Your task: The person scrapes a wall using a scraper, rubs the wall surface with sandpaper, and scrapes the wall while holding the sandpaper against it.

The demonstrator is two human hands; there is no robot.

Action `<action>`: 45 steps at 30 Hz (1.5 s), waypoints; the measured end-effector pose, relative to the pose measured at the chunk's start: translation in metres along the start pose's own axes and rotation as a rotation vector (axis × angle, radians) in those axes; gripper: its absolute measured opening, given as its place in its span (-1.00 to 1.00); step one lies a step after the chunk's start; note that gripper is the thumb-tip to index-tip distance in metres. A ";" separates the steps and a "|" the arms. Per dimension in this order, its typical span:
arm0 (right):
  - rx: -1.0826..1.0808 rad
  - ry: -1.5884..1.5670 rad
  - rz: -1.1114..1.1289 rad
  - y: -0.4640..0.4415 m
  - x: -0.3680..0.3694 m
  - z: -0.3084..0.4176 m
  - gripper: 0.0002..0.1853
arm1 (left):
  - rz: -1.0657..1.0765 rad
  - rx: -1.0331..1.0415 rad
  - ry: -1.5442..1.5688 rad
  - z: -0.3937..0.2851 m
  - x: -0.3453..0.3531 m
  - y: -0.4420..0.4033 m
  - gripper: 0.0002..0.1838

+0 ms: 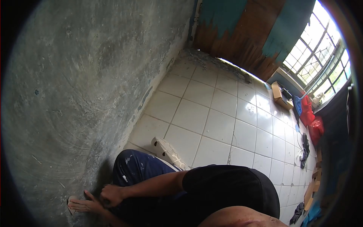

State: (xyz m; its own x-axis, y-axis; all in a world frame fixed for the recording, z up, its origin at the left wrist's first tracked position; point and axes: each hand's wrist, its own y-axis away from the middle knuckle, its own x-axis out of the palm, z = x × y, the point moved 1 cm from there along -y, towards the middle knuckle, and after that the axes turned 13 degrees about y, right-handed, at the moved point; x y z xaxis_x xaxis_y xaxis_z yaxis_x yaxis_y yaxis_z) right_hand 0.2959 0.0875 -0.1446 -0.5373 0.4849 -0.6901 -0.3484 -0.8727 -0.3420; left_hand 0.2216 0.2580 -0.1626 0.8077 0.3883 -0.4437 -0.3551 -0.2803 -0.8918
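My left hand point(86, 204) lies with its fingers stretched over a small beige pad point(71, 205), holding it against the grey wall point(75, 94) at the lower left. The thumb stands apart from the fingers, and only the pad's edge shows. Just to the right, my right hand point(111, 195) is closed beside my bent knee point(130, 166), short of the wall. Whatever its curled fingers may hold is hidden. Dark blue trousers with pale stains cover the knee.
Beyond the knee, a whitish item with dark holes point(168, 152) rests on the tiled floor point(189, 113). Loose debris lies by the worn wooden door point(242, 34). Along the right are a cardboard box point(281, 96), red bags point(314, 123) and a barred window point(317, 49).
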 end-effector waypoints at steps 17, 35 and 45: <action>0.018 -0.017 0.015 -0.001 0.008 -0.004 -0.77 | 0.008 -0.018 -0.009 0.000 0.000 0.001 0.04; -0.001 -0.011 -0.004 0.000 0.007 -0.004 -0.78 | 0.036 -0.012 0.005 0.000 -0.002 0.001 0.04; -0.001 -0.002 0.001 0.001 0.003 -0.002 -0.76 | 0.038 -0.031 0.000 -0.002 -0.002 0.001 0.06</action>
State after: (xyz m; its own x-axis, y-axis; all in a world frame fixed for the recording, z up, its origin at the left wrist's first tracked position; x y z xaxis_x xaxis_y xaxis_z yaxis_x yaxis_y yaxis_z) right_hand 0.2951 0.0884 -0.1484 -0.5392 0.4842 -0.6891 -0.3469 -0.8732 -0.3422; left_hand 0.2210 0.2553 -0.1622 0.7942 0.3765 -0.4769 -0.3708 -0.3215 -0.8713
